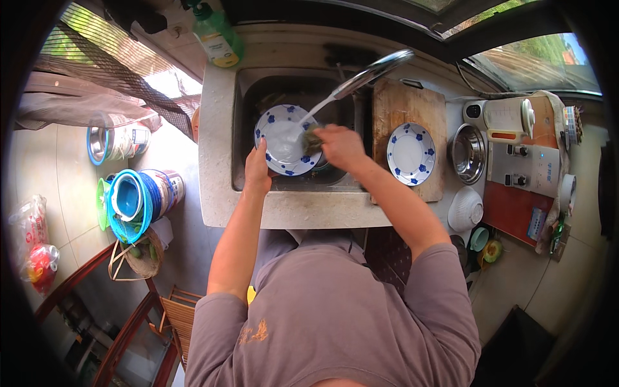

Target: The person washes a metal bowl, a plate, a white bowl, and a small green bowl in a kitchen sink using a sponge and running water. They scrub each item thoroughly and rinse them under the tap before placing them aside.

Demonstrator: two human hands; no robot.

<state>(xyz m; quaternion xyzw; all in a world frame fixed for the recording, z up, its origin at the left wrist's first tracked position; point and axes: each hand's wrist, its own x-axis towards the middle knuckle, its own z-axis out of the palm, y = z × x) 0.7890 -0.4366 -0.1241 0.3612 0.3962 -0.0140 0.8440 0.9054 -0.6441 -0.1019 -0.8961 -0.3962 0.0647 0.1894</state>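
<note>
A white plate with blue flowers [283, 145] is held over the metal sink [246, 104] by my left hand [257, 167], thumb on its near left rim. My right hand [342, 147] grips a greenish-brown scrubber [313, 140] against the plate's right side. Water streams from the chrome faucet [362, 76] onto the plate and pools white in its middle. Part of another dish shows beneath the plate, mostly hidden.
Right of the sink, a second blue-flowered plate [411, 152] lies on a wooden cutting board [408, 104]. Beyond it stand a steel bowl [467, 154], a white ribbed bowl [465, 209] and a blender jug [508, 116]. A green soap bottle [217, 41] stands at the back left corner.
</note>
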